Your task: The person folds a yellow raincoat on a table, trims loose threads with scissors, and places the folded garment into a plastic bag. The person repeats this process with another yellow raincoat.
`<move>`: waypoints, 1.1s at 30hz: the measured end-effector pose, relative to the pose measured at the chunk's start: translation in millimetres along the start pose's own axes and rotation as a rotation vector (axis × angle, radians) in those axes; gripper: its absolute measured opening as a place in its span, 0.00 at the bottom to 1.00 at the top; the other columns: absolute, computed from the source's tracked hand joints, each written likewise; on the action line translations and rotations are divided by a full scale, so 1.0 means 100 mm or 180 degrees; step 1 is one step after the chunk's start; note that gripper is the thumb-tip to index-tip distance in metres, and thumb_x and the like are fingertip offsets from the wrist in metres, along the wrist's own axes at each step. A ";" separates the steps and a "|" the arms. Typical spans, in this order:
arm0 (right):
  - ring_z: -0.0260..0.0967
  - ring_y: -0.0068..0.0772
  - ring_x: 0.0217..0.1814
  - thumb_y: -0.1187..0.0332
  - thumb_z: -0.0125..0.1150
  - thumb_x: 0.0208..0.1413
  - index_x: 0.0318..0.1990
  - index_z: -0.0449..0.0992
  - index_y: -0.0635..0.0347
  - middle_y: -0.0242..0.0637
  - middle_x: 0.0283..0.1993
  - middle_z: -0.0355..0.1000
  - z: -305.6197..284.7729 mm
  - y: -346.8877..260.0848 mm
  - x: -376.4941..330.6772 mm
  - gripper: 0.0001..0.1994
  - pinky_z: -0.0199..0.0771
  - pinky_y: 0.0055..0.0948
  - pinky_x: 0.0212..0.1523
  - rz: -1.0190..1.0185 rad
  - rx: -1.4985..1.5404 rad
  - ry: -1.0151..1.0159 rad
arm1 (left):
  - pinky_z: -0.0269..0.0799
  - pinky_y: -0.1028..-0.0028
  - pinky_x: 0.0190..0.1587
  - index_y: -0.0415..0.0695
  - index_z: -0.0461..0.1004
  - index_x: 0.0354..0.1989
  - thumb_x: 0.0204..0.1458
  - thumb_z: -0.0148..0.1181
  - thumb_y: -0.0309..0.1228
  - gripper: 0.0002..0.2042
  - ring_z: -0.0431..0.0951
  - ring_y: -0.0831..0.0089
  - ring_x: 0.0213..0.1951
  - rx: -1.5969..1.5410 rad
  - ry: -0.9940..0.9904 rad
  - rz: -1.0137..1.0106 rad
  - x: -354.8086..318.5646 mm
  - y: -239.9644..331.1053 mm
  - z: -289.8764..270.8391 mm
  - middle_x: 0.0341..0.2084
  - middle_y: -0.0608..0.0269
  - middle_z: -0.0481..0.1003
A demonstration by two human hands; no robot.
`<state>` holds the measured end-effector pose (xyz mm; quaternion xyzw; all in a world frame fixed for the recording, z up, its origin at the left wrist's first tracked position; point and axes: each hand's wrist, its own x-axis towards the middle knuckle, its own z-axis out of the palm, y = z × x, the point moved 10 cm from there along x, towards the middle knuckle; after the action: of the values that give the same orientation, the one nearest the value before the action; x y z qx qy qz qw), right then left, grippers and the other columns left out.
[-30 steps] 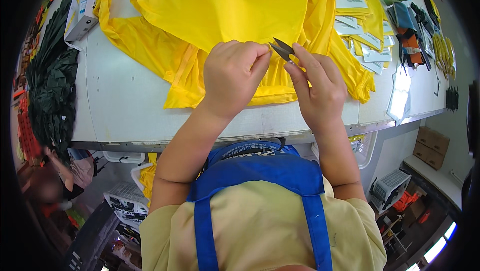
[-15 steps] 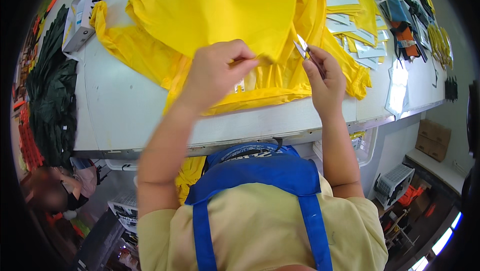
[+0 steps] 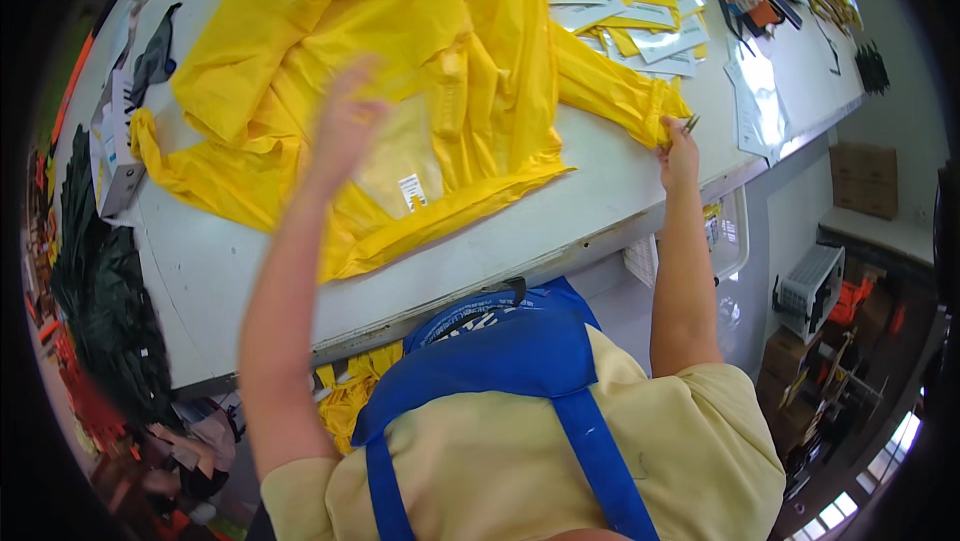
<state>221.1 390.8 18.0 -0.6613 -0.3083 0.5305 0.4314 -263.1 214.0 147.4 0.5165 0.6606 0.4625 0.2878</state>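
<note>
A yellow jacket-like garment (image 3: 400,41) lies spread over the white table, its lower hem toward me. My left hand (image 3: 345,131) is over the garment's middle, smeared by motion, so its fingers cannot be read. At the right, my right hand (image 3: 680,156) is closed on the cuff (image 3: 662,111) of the outstretched sleeve. The tips of small thread snips (image 3: 691,123) stick out of that same hand; the rest of them is hidden. A white printed label (image 3: 411,191) shows on the garment near its hem.
Flat packets with white cards (image 3: 665,41) lie beyond the right sleeve. A clear plastic sheet (image 3: 755,101) rests near the table's right edge. A white box (image 3: 120,156) and a dark green cloth pile (image 3: 100,281) are at the left. Another person sits low at left.
My right hand has gone right, with the snips, and now grips the sleeve cuff. My left hand has moved left. The view has shifted, and the garment lies rearranged, its inside showing.
</note>
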 end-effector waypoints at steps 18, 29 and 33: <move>0.64 0.20 0.29 0.81 0.53 0.56 0.55 0.66 0.66 0.35 0.39 0.66 0.65 -0.60 -1.89 0.18 0.66 0.19 0.25 -0.0905 0.0997 -0.1812 | 0.70 0.76 0.44 0.40 0.70 0.42 0.56 0.54 0.24 0.07 0.74 0.77 0.38 -0.3515 -0.0704 -0.1750 -0.40 0.61 1.96 0.35 0.65 0.75; 0.68 0.31 0.37 0.72 0.61 0.34 0.38 0.78 0.43 0.23 0.39 0.72 1.22 -1.01 -3.09 0.18 0.73 0.26 0.35 -0.4839 -0.2419 -0.2557 | 0.60 0.74 0.56 0.42 0.63 0.57 0.50 0.58 0.29 0.24 0.63 0.74 0.54 -0.1734 -0.0980 -0.0686 -0.21 1.09 1.45 0.48 0.63 0.66; 0.68 0.31 0.37 0.76 0.62 0.34 0.38 0.78 0.44 0.26 0.40 0.72 1.25 -0.95 -3.13 0.19 0.72 0.26 0.35 -0.4546 -0.2126 -0.3024 | 0.62 0.75 0.55 0.42 0.66 0.54 0.48 0.58 0.24 0.22 0.66 0.75 0.51 -0.1302 -0.1171 -0.0880 -0.31 0.93 1.34 0.45 0.63 0.68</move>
<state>27.0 191.4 231.4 -0.1167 -0.9255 0.2374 0.2712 -100.0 229.8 174.4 0.4281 0.5547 0.4411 0.5608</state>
